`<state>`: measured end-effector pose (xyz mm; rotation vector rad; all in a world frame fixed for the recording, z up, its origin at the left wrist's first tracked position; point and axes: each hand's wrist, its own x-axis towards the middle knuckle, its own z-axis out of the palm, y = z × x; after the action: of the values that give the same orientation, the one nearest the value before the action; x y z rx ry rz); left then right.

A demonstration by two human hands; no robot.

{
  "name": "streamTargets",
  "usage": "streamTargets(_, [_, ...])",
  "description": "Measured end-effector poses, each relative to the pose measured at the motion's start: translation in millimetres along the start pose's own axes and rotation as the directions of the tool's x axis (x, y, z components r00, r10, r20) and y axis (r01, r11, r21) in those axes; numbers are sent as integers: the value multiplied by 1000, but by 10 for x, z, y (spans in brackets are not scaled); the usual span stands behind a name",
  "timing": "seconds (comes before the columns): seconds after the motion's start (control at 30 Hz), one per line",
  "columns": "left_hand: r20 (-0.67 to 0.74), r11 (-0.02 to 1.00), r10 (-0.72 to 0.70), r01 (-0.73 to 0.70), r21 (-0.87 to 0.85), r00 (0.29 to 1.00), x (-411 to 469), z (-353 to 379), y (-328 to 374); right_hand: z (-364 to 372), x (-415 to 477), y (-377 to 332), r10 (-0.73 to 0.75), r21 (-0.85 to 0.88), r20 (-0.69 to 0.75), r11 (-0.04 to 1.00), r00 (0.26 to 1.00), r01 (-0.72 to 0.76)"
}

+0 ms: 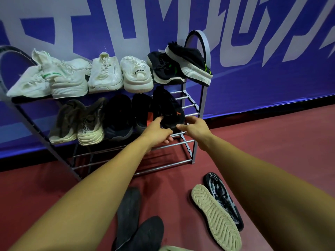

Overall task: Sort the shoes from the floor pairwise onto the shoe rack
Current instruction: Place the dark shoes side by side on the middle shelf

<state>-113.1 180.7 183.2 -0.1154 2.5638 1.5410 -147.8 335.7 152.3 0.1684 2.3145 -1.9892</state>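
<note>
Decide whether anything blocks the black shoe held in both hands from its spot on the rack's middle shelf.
Nothing visible does. The black shoe already lies on the middle shelf, right of a similar dark shoe, with bare rails on its other side. The left hand and right hand hold its near end.

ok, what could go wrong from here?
1. The black shoe, held by the left hand and right hand, stands tilted on the middle shelf's rods; released so, it may topple.
2. The green-striped sneaker overhangs the top shelf's end, leaning on its mate; jolting the rack could drop it.
</note>
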Motion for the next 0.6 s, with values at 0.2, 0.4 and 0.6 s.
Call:
streamTargets(0.2, [6, 999, 5, -5, 54, 1000, -209, -115, -94, 64, -62, 2, 52, -142, -53, 988, 997, -59])
streamTargets(0.4, [33, 984, -44, 38, 173, 998, -468, -237, -369, 197, -448, 297, 139, -313, 47, 942, 989, -118])
streamTargets(0.6, [92, 929, -180, 138, 342, 979, -660, -281, -949, 387, -798, 615, 217, -473, 198, 876, 956, -101])
